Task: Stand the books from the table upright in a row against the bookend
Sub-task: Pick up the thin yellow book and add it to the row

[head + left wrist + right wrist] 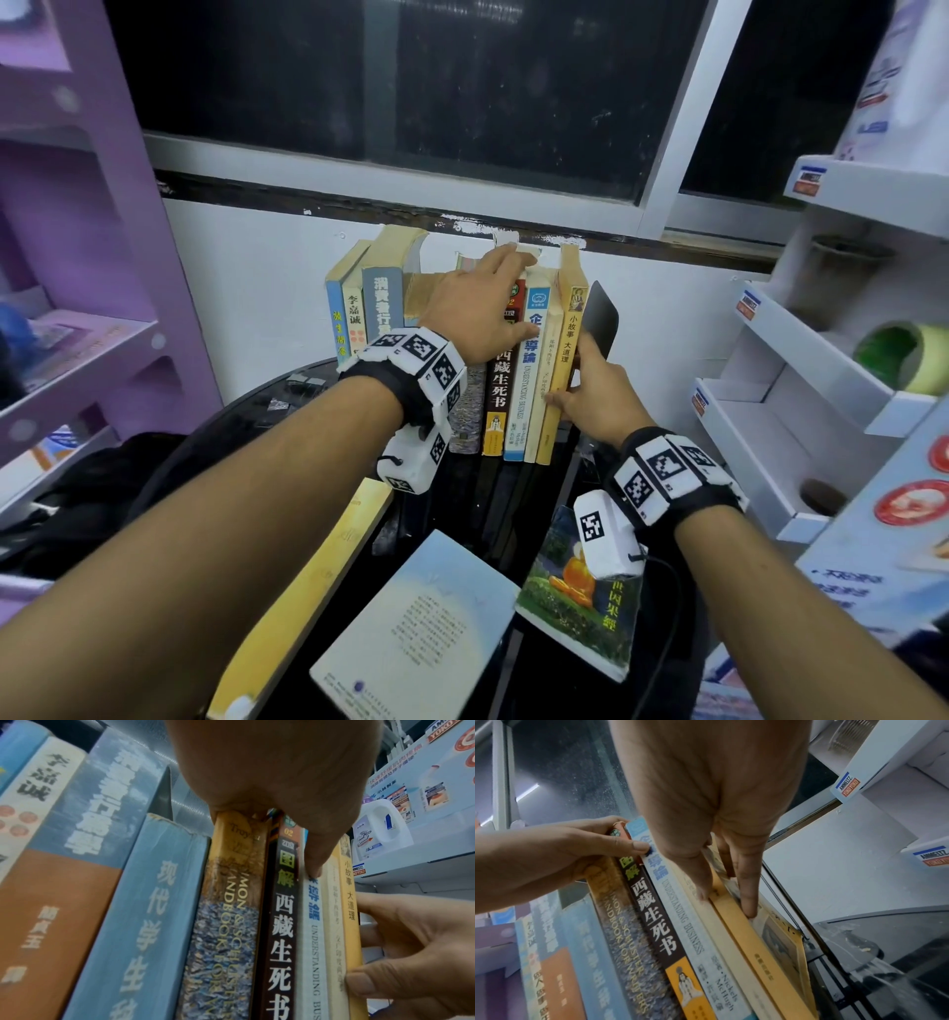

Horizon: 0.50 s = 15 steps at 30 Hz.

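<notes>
**Both hands on the row beside the bookend**

Up against the dark bookend, the row of upright books is getting squared off. Left hand sits over the top of the row, fingers draped across the upper edges and thumb pressed on the blue-and-white spine, so it is clasping the tops of the middle books. Right hand is lower, at the bookend end: thumb on the cream spine, index finger laid along the cover of the yellow book, pinching that last book between them. That yellow book stands just beside the bookend; whether it touches is hard to tell from the wrist views. Left of the gripped books, the dark spine and a mottled handbook stand upright, with blue and orange volumes leaning further out. Nearer than both hands, three books lie flat on the black table: a yellow one, a pale one, and a green-covered one.
</notes>
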Each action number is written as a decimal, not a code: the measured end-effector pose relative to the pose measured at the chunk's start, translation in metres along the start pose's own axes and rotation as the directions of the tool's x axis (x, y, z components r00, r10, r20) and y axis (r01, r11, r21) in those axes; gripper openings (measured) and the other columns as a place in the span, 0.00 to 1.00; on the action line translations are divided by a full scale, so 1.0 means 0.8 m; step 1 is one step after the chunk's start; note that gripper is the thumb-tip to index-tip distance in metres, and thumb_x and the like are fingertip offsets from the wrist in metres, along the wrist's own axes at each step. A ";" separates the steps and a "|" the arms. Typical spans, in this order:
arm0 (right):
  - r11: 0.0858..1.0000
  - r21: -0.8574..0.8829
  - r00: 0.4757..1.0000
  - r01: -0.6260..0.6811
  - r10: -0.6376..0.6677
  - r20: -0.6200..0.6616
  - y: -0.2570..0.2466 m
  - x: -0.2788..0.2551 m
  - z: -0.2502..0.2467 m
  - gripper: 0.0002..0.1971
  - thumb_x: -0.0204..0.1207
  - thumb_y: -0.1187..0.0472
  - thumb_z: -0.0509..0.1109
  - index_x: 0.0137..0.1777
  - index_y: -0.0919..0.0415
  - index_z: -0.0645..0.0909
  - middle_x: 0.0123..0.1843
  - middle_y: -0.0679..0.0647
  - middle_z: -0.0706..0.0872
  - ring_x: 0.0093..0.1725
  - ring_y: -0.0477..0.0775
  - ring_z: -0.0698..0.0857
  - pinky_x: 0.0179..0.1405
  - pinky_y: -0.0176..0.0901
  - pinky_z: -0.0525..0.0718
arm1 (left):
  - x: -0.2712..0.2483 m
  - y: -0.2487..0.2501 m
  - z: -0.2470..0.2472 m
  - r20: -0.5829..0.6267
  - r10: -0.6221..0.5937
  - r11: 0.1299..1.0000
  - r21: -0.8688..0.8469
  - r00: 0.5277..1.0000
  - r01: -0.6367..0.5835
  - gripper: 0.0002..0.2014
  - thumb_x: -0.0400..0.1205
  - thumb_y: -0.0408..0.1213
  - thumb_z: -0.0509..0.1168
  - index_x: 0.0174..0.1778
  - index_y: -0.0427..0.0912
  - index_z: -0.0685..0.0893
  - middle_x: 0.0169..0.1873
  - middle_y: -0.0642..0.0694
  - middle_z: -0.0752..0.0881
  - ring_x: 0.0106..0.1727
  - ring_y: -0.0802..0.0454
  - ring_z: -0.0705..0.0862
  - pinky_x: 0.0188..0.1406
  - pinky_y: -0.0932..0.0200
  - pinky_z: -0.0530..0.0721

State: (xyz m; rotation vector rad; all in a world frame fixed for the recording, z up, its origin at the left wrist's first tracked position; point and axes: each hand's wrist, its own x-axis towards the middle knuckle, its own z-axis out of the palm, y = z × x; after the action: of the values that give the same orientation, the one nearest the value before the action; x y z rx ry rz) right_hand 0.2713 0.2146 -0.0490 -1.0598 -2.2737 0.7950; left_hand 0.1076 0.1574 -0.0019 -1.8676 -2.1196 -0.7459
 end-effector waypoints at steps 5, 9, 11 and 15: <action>0.999 0.014 0.999 -0.031 0.032 -0.010 -0.008 -0.001 -0.001 0.35 0.78 0.68 0.71 0.80 0.52 0.59 0.65 0.54 0.84 0.61 0.57 0.87 0.56 0.58 0.88 | -0.008 0.001 -0.008 0.015 0.009 0.999 -0.045 1.000 -0.008 0.37 0.77 0.52 0.69 0.80 0.51 0.61 0.83 0.49 0.59 0.76 0.46 0.71 0.73 0.44 0.70; 0.999 0.004 0.999 -0.036 0.036 -0.016 -0.015 -0.008 -0.003 0.33 0.78 0.66 0.72 0.78 0.53 0.61 0.68 0.55 0.83 0.62 0.58 0.87 0.58 0.59 0.87 | -0.019 -0.001 -0.010 -0.020 0.029 0.997 -0.077 0.999 -0.031 0.38 0.77 0.51 0.70 0.81 0.49 0.61 0.82 0.49 0.61 0.78 0.48 0.68 0.75 0.46 0.67; 0.999 -0.005 0.999 -0.039 0.039 -0.020 -0.017 -0.013 -0.004 0.31 0.78 0.65 0.72 0.77 0.54 0.62 0.69 0.55 0.82 0.62 0.58 0.86 0.59 0.59 0.87 | -0.026 -0.001 -0.011 -0.054 0.040 0.994 -0.103 0.998 -0.045 0.37 0.77 0.49 0.70 0.80 0.48 0.62 0.80 0.49 0.65 0.77 0.49 0.69 0.74 0.48 0.68; 0.999 -0.004 0.999 -0.047 0.047 -0.027 -0.024 -0.027 -0.007 0.30 0.78 0.64 0.72 0.77 0.56 0.64 0.70 0.56 0.81 0.64 0.58 0.85 0.63 0.56 0.85 | -0.045 -0.001 -0.016 -0.123 0.057 0.982 -0.171 0.991 -0.078 0.31 0.77 0.45 0.70 0.76 0.45 0.68 0.74 0.48 0.72 0.73 0.51 0.71 0.72 0.51 0.70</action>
State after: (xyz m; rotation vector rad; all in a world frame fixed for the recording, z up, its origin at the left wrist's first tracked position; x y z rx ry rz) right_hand 0.2779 0.1888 -0.0364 -1.1228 -2.2367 0.7896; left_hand 0.1109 0.1196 -0.0084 -1.9188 -1.9646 -1.0299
